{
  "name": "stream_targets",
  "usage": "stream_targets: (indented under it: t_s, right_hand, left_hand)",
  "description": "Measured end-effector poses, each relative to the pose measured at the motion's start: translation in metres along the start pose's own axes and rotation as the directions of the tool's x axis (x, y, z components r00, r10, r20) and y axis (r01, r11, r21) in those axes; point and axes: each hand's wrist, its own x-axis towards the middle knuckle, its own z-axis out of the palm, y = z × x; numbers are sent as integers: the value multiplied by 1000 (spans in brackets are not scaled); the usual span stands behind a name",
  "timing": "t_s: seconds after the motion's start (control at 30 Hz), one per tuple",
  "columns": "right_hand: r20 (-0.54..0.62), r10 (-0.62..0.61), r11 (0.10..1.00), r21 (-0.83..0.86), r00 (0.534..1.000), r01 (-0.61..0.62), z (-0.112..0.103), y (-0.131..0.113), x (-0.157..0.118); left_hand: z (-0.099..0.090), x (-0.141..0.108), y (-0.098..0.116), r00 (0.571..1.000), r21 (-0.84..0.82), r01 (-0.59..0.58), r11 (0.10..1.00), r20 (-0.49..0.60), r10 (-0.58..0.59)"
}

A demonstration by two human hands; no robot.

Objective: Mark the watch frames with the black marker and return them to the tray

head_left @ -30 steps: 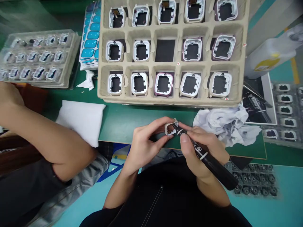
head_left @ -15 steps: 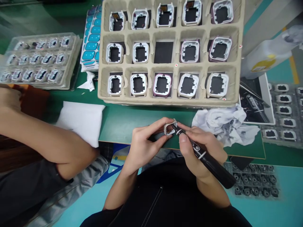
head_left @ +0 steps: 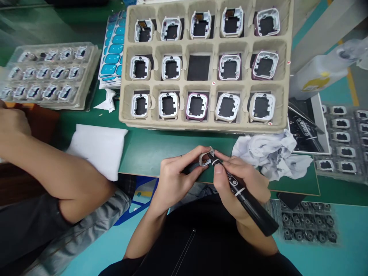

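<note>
Between the thumb and fingers of my left hand (head_left: 176,179) is a small light-coloured watch frame (head_left: 203,158), held on edge over the bench's front edge. My right hand (head_left: 240,178) is closed around a black marker pen (head_left: 254,209) with white lettering. The pen's tip points into the frame's opening; whether it touches the inner wall I cannot tell. Beyond my hands stands a beige moulded tray (head_left: 201,125) with several similar white-faced frames in its compartments. One middle compartment (head_left: 199,68) shows only its dark lining.
A co-worker's arm (head_left: 54,165) reaches in at left beside a folded white cloth (head_left: 96,149). Crumpled white paper (head_left: 263,153) lies right of my hands. Blue stickers (head_left: 115,50), a clear tray of parts (head_left: 51,73) and a plastic bottle (head_left: 319,73) stand farther out.
The view has shifted slightly. The marker's rear end has swung a little down and left, while its tip stays at the frame. Both hands keep their hold.
</note>
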Motion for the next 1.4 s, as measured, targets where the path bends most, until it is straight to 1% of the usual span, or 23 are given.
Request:
stream_targets:
  t_s: [0.1,0.17,0.27,0.3,0.43,0.5,0.63,0.73,0.8,1.0,1.27,1.4]
  right_hand:
    - [24,-45,995,-93,999,47,0,-4,1]
    - [17,-2,997,-79,1000,3,0,-4,2]
    - [0,109,994,9,994,-109,-1,-2,3]
    - [3,118,993,16,993,-118,-2,-2,3]
    - [21,51,998,-35,998,-50,-2,-1,2]
    - [10,42,999,16,999,-42,-2,1,0]
    - [-25,42,988,148,999,-38,-1,5,-1]
    - [-50,16,983,186,999,-7,1,7,-1]
    - [-52,22,983,184,998,-12,1,7,-1]
    - [-37,56,992,115,998,-51,1,5,-2]
    - [-18,96,993,75,995,-94,-1,2,-1]
    - [-33,110,992,71,993,-107,-1,0,-2]
  left_hand:
    - [0,-1,-1,1000,2,2,1000,-9,-2]
    - [0,-1,-1,1000,4,8,1000,-10,-8]
    - [0,0,0,1000,-4,22,1000,-3,-22]
    - [0,0,0,1000,-7,30,1000,-2,-30]
    - [-1,1,-1,998,-29,56,998,4,-56]
    - [-2,2,-1,998,-72,60,996,13,-59]
    - [-3,5,0,995,-230,93,969,42,-86]
    - [-4,7,1,990,-296,141,945,61,-129]
    - [-5,8,2,986,-314,164,935,71,-150]
    - [-6,8,0,985,-314,170,934,80,-153]
    - [-5,7,-2,991,-289,129,949,76,-111]
    - [-5,6,-2,992,-253,120,960,75,-104]
